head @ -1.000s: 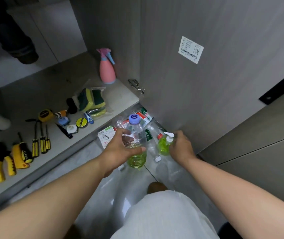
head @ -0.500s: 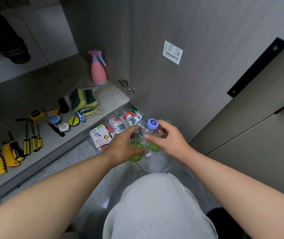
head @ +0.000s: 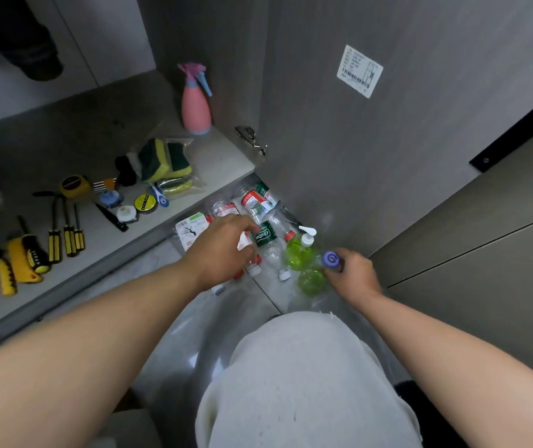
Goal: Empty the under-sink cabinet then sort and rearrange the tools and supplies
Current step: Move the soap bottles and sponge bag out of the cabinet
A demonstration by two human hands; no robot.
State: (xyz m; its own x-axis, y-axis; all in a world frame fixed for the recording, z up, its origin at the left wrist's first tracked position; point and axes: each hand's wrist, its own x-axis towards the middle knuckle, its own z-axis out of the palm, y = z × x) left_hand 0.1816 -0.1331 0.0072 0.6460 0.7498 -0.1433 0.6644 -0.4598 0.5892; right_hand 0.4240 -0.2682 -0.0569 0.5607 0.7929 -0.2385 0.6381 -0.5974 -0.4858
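Observation:
Several clear plastic bottles (head: 254,203) lie on the grey floor beside the open cabinet door (head: 339,156). My right hand (head: 354,278) grips the purple-capped bottle (head: 330,259) with green liquid in it, standing on the floor next to a green pump bottle (head: 296,252). My left hand (head: 223,250) reaches over the pile with its fingers curled round a small clear bottle (head: 252,265), whose white cap shows just below the hand. A green-labelled bottle (head: 266,240) lies between my two hands.
On the cabinet floor (head: 220,160) stand a pink spray bottle (head: 195,105), bagged sponges (head: 166,166), tape rolls (head: 144,202), screwdrivers (head: 66,236) and yellow-handled pliers (head: 3,273). A dark drain pipe (head: 29,40) hangs at top left. My knee in grey fabric (head: 300,379) fills the foreground.
The purple-capped bottle passed from my left hand to my right, which set it down to the right of the pump bottle. My left hand moved onto the lying bottles.

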